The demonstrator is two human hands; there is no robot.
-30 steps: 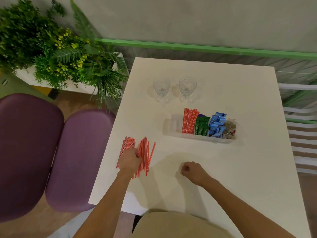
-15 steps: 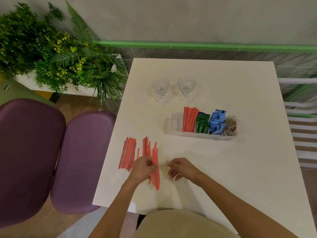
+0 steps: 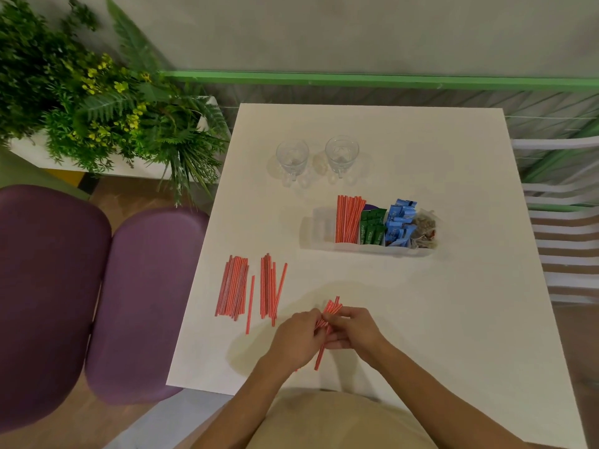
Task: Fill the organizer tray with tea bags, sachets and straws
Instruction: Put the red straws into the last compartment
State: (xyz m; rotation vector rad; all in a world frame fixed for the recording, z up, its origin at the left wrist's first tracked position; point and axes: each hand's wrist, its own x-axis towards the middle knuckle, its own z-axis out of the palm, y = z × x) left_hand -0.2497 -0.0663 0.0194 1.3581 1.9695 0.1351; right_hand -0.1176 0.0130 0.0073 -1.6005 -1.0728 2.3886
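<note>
A clear organizer tray (image 3: 319, 228) stands mid-table, holding red straws (image 3: 348, 218), green sachets (image 3: 372, 227), blue sachets (image 3: 399, 222) and tea bags (image 3: 424, 230); its leftmost compartment shows nothing inside. Two loose piles of red straws (image 3: 233, 288) (image 3: 270, 288) lie on the table's left side. Near the front edge, my left hand (image 3: 296, 338) and my right hand (image 3: 353, 330) both grip a small bundle of red straws (image 3: 330, 309), which pokes out above and below my fingers.
Two empty glass cups (image 3: 291, 157) (image 3: 342, 153) stand behind the tray on the white table (image 3: 421, 319). Purple chairs (image 3: 146, 303) and a planter of greenery (image 3: 107, 115) sit left of the table. A green rail runs behind.
My left hand drew a bundle of straws out of the right pile and moved it to the right. My right hand came over and took hold of it too.
</note>
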